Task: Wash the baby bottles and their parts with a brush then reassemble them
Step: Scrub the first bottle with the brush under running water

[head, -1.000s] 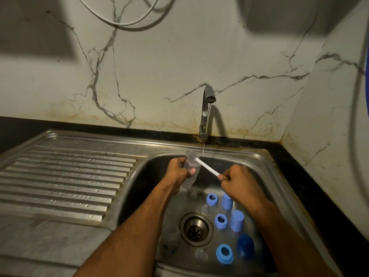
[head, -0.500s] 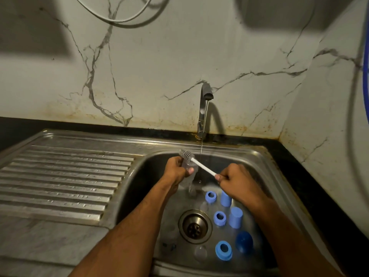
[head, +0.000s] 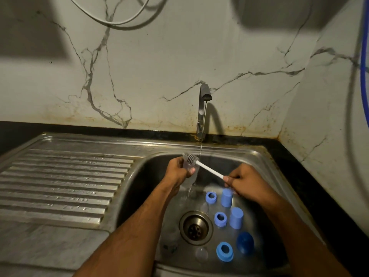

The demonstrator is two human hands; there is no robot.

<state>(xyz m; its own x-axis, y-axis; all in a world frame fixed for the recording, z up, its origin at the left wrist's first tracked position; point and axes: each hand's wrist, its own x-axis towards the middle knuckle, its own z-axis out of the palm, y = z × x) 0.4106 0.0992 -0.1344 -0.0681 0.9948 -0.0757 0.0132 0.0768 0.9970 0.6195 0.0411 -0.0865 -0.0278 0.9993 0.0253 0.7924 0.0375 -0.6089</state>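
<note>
Bottle parts lie on the sink floor (head: 171, 222) nearest the camera: a blue screw ring (head: 225, 251) at 5 o'clock from the drain (head: 196, 227), a dark blue dome cap (head: 245, 242) just beside it, and a clear teat (head: 201, 253) at 6 o'clock. Farther in, a second ring (head: 220, 218) and a tall blue cap (head: 236, 217) stand at 3 o'clock from the drain, with a third ring (head: 211, 197) and another tall cap (head: 226, 197) at 1 o'clock.

Both forearms reach up from the lower edge over the basin. Right hand (head: 248, 181), knuckles up, pinches the end of the white brush handle (head: 209, 170) between thumb and curled fingers. Left hand (head: 178, 171) wraps around a clear bottle (head: 190, 174) held over the basin at 12 o'clock from the drain, thumb pressed across its front. The grey bristle head (head: 189, 157) sits at the bottle's mouth, handle slanting down toward 4 o'clock.

Beyond, a thin water stream falls from the tap (head: 203, 108) just beside the bristles. The ribbed drainboard (head: 65, 186) spreads at 9 o'clock.
</note>
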